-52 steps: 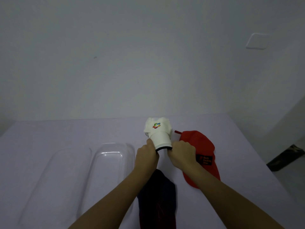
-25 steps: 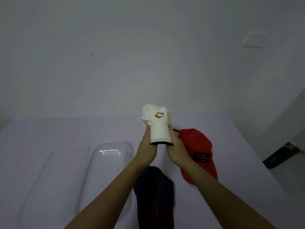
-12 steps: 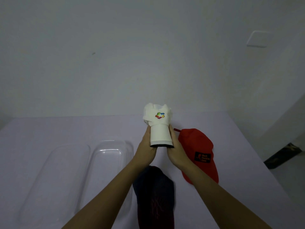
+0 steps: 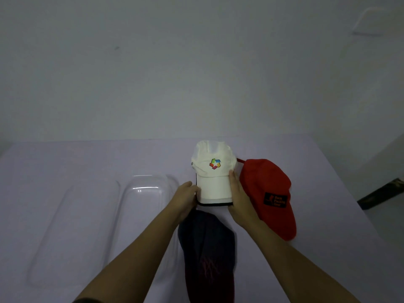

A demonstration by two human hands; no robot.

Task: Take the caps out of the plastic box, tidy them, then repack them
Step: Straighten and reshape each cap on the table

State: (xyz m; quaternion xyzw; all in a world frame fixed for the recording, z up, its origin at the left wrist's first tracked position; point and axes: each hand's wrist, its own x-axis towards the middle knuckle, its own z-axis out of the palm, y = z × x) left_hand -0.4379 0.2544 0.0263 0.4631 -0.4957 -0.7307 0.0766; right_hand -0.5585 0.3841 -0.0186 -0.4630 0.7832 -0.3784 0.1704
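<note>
- White cap (image 4: 213, 176) with a multicoloured logo sits between both hands, brim toward the camera — left hand (image 4: 185, 196) grips the brim's left edge, right hand (image 4: 239, 201) its right edge
- Red cap (image 4: 269, 193) lies on the table (image 4: 65, 162) just right of it; dark cap (image 4: 207, 252) lies nearer, below the hands
- Clear plastic box (image 4: 148, 193) stands to the left — its lid (image 4: 65, 226) beside it

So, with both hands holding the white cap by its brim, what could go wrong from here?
1. The left hand and right hand pinch only the brim of the white cap; its soft crown may lose shape.
2. The red cap lies right beside it, and the dark cap just below, so setting it down could disturb either.
3. The clear plastic box is hard to see.
</note>
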